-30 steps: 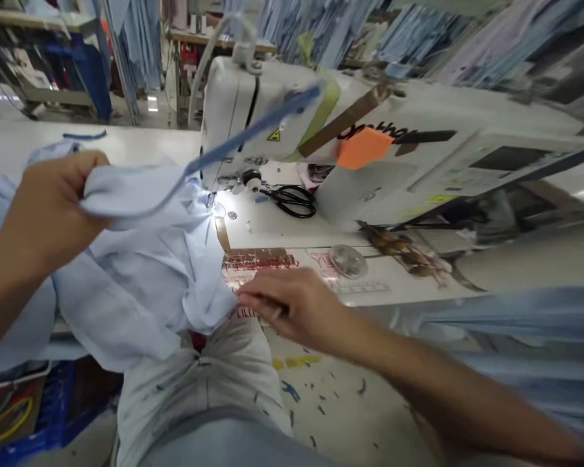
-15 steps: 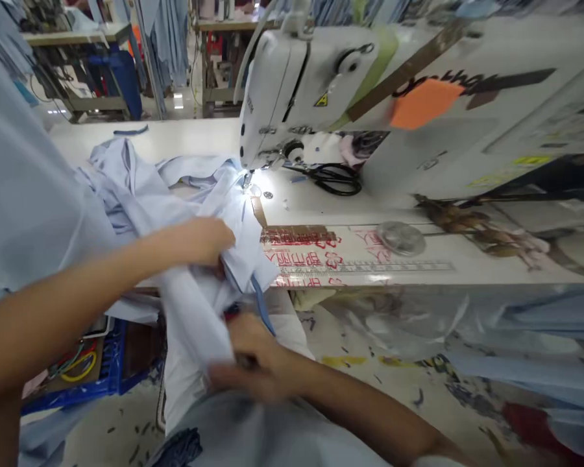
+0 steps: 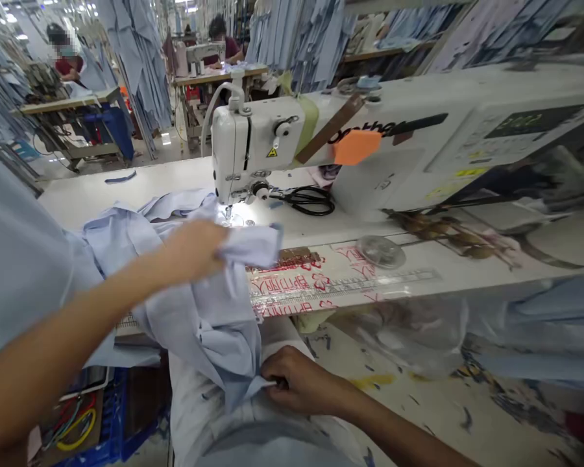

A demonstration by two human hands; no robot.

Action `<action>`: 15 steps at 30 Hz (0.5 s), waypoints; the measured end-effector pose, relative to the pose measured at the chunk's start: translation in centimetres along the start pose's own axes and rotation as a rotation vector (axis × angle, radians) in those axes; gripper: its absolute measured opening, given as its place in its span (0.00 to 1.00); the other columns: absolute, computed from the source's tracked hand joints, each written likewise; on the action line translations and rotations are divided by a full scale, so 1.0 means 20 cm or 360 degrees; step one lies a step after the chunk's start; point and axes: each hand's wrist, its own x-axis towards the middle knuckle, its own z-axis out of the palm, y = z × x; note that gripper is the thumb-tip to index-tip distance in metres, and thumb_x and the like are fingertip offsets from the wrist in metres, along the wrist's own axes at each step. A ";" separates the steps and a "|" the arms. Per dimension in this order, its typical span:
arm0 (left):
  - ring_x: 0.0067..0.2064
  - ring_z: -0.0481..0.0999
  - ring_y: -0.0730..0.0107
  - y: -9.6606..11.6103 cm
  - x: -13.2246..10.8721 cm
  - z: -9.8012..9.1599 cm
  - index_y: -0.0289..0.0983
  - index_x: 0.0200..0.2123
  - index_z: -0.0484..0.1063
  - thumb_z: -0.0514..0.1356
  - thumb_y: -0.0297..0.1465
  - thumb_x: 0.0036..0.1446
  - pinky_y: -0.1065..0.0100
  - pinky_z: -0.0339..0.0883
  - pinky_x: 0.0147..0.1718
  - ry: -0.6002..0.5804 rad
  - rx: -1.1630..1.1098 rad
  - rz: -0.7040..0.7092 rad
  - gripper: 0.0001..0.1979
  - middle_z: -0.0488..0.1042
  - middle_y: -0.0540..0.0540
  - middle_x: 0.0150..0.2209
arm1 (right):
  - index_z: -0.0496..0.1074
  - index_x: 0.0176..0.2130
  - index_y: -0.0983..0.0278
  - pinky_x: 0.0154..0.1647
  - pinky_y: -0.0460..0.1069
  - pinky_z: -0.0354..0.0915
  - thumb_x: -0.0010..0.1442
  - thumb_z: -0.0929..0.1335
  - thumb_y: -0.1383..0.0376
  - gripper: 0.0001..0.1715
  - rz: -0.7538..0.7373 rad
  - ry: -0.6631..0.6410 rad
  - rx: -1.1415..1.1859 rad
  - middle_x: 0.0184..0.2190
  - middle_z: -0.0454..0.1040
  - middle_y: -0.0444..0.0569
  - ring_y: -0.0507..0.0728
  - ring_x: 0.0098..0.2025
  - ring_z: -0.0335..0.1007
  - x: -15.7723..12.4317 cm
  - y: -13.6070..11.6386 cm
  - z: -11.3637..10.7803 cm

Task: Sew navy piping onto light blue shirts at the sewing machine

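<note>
Light blue fabric (image 3: 194, 311) lies bunched on the white sewing table and hangs over its front edge onto the lap. My left hand (image 3: 194, 250), somewhat blurred, is closed on a folded part of it in front of the needle, with a flat end sticking out to the right. Lower down, over the lap, my right hand (image 3: 292, 379) pinches a corner of the same fabric. The white sewing machine (image 3: 282, 139) stands behind, its lamp lit at the needle. No fabric is visibly under the needle, though my left hand partly hides that area.
Black scissors (image 3: 311, 200) lie beside the needle area. A round clear object (image 3: 380, 251) and a printed ruler strip (image 3: 340, 283) are at the table's front. A blue crate (image 3: 121, 415) stands below left. Two people (image 3: 71, 61) sit farther back among hanging garments.
The view has tilted up, showing more of the room. My left hand has lifted a fabric end near the needle. My right hand has moved right and now pinches a corner.
</note>
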 end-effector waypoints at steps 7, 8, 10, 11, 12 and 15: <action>0.26 0.74 0.60 -0.17 -0.12 0.17 0.33 0.20 0.66 0.57 0.15 0.42 0.63 0.66 0.29 -0.0294 0.0262 -0.0106 0.09 0.70 0.44 0.21 | 0.55 0.16 0.64 0.20 0.44 0.49 0.38 0.67 0.77 0.16 -0.0209 -0.0165 0.0206 0.14 0.55 0.36 0.47 0.18 0.51 -0.08 0.01 -0.08; 0.28 0.74 0.58 -0.20 -0.15 0.16 0.33 0.21 0.66 0.55 0.15 0.43 0.61 0.66 0.30 -0.0237 0.0299 -0.0117 0.09 0.70 0.43 0.22 | 0.59 0.17 0.64 0.21 0.43 0.51 0.41 0.68 0.77 0.14 -0.0226 -0.0148 0.0257 0.15 0.58 0.37 0.47 0.19 0.54 -0.09 -0.01 -0.12; 0.31 0.73 0.59 -0.18 -0.20 0.13 0.34 0.27 0.67 0.53 0.16 0.47 0.60 0.66 0.33 0.0047 0.0339 0.0018 0.09 0.71 0.42 0.26 | 0.67 0.24 0.65 0.23 0.42 0.54 0.50 0.68 0.72 0.06 -0.0284 -0.0015 0.0374 0.20 0.65 0.40 0.48 0.22 0.60 -0.11 -0.06 -0.28; 0.32 0.72 0.61 -0.12 -0.22 0.13 0.34 0.29 0.67 0.52 0.17 0.50 0.61 0.66 0.34 0.0229 0.0338 0.0156 0.09 0.71 0.43 0.28 | 0.70 0.33 0.65 0.26 0.42 0.57 0.55 0.66 0.70 0.03 -0.0328 0.0116 0.0430 0.25 0.69 0.43 0.48 0.25 0.63 -0.11 -0.09 -0.37; 0.32 0.71 0.63 -0.04 -0.23 0.15 0.35 0.30 0.67 0.51 0.18 0.53 0.62 0.66 0.34 0.0406 0.0315 0.0313 0.08 0.71 0.43 0.29 | 0.70 0.40 0.65 0.29 0.42 0.59 0.60 0.62 0.71 0.09 -0.0363 0.0312 0.0440 0.27 0.70 0.44 0.48 0.27 0.64 -0.08 -0.13 -0.47; 0.31 0.69 0.67 0.21 -0.27 0.24 0.35 0.28 0.65 0.48 0.21 0.58 0.64 0.66 0.35 0.0668 0.0246 0.0569 0.10 0.69 0.45 0.27 | 0.68 0.43 0.68 0.36 0.45 0.61 0.60 0.59 0.75 0.14 -0.0471 0.0618 0.0181 0.35 0.72 0.49 0.50 0.36 0.66 0.10 -0.25 -0.70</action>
